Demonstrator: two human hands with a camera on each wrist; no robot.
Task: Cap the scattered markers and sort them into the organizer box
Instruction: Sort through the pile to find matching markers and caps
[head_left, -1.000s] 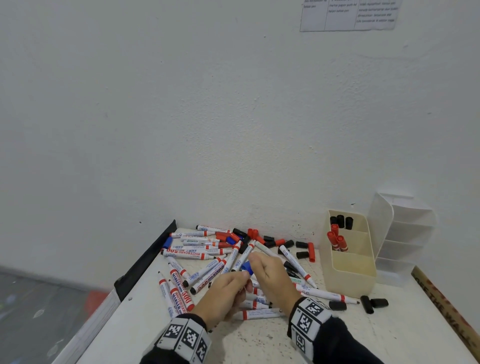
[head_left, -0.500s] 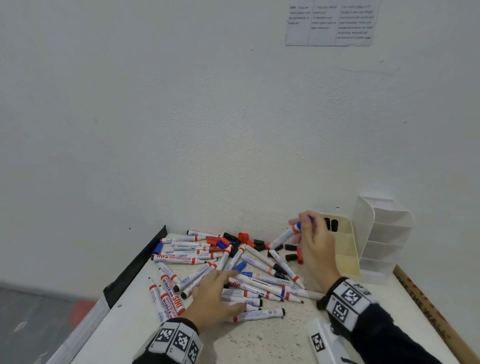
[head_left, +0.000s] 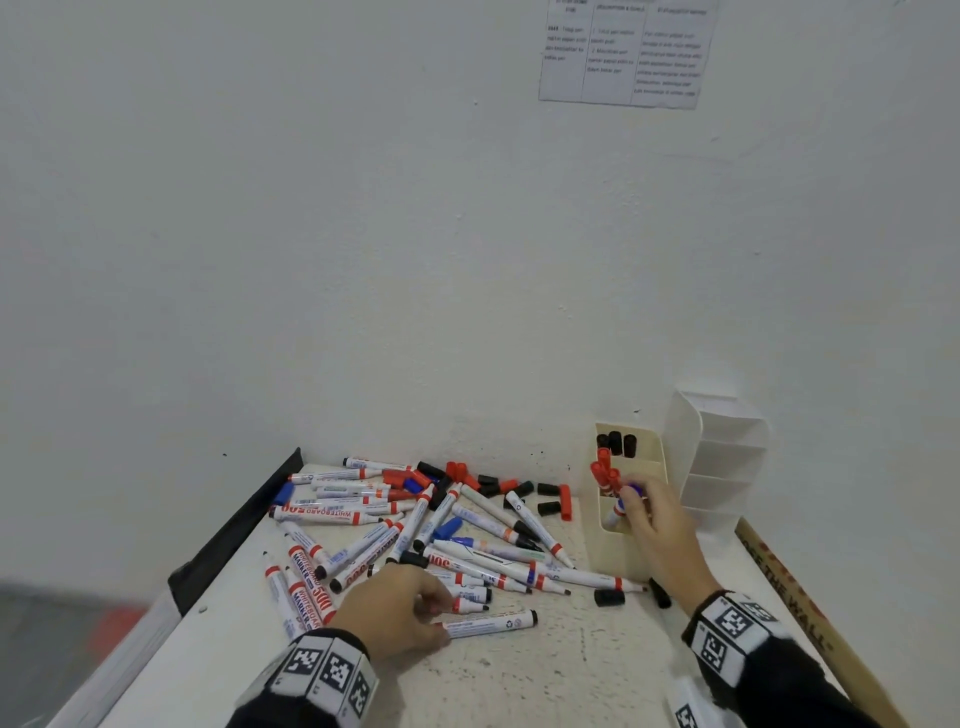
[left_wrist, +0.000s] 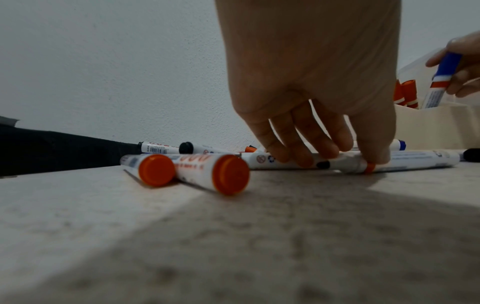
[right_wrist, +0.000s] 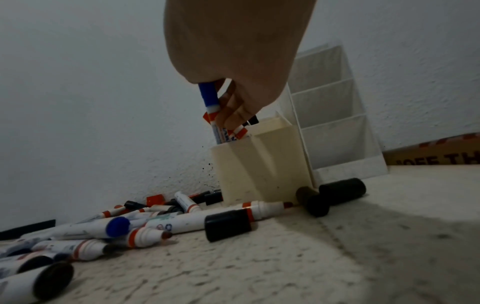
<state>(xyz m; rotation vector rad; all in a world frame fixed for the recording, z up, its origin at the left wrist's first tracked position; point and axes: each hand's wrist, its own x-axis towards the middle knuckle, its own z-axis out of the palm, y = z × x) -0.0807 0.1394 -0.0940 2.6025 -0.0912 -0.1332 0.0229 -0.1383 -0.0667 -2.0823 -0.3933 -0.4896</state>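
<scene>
Several whiteboard markers and loose caps lie scattered on the white table. The cream organizer box stands at the right, with black-capped markers in its back compartment and red-capped ones in the middle. My right hand pinches a blue-capped marker near its cap, upright, with its lower end inside the box's front part. My left hand lies on the near edge of the pile. Its thumb and fingers pinch an uncapped marker with a red collar lying flat on the table.
An empty white tiered organizer stands behind the box against the wall. Loose black caps lie by the box's near corner. A cardboard strip runs along the right edge, a black rim along the left.
My right hand carried the blue-capped marker from the pile over to the box and lowered it in. My left hand let go and came down onto a marker at the pile's near edge.
</scene>
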